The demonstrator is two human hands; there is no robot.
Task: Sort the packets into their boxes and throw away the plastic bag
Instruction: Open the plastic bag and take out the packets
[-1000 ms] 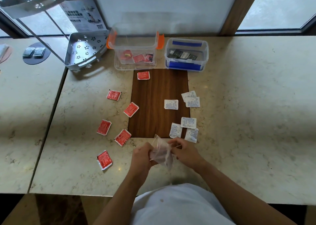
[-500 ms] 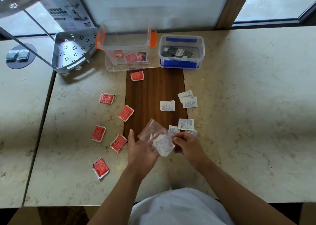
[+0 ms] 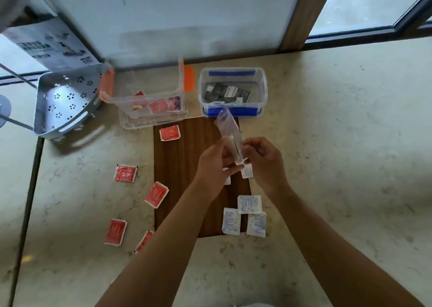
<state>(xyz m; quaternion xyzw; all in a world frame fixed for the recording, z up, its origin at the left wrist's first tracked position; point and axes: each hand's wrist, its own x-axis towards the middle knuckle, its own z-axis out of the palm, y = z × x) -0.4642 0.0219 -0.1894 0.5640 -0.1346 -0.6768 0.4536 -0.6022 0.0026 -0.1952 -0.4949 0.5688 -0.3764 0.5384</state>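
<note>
Both my left hand (image 3: 216,164) and my right hand (image 3: 264,160) pinch a clear plastic bag (image 3: 228,125), held upright above the dark wooden inlay (image 3: 187,166). Several red packets lie on the left, such as a red packet (image 3: 125,173) and another red packet (image 3: 170,132) just below the orange-clipped clear box (image 3: 145,89), which holds red packets. White packets (image 3: 249,204) lie near my right forearm, and one white packet (image 3: 247,171) shows under my hands. The blue-clipped clear box (image 3: 232,92) holds dark packets.
A perforated grey metal corner shelf (image 3: 63,101) stands left of the boxes. A printed carton (image 3: 49,45) leans against the wall behind it. The marble table (image 3: 339,155) has a seam on the left, and a wall with windows runs along its far edge.
My hands have risen from the table's near edge toward the boxes, carrying the plastic bag, which now stands upright. The camera has tilted closer to the table.
</note>
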